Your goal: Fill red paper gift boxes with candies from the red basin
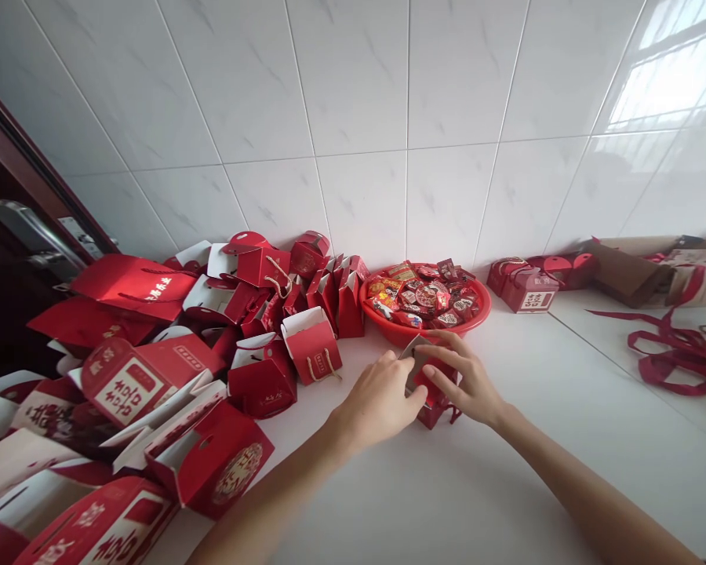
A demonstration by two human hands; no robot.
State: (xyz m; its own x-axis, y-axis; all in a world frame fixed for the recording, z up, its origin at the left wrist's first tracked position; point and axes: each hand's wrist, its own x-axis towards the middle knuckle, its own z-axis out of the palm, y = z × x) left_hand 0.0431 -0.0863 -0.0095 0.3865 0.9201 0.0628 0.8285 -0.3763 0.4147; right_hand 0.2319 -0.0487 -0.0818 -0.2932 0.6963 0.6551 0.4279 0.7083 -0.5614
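A small red box stands on the white table just in front of a red bowl heaped with wrapped sweets. My left hand is closed on the box's left side, its thumb and fingers at the upper edge. Over the top and right side of the same box lies my right hand, fingers apart and bent, touching it. A dark red ribbon hangs at the box's lower right. My fingers hide much of the box's top.
Many red boxes and bags crowd the left side. At the back right are closed red boxes, a brown carton and loose dark red ribbons. A tiled wall rises behind; a door handle is at left.
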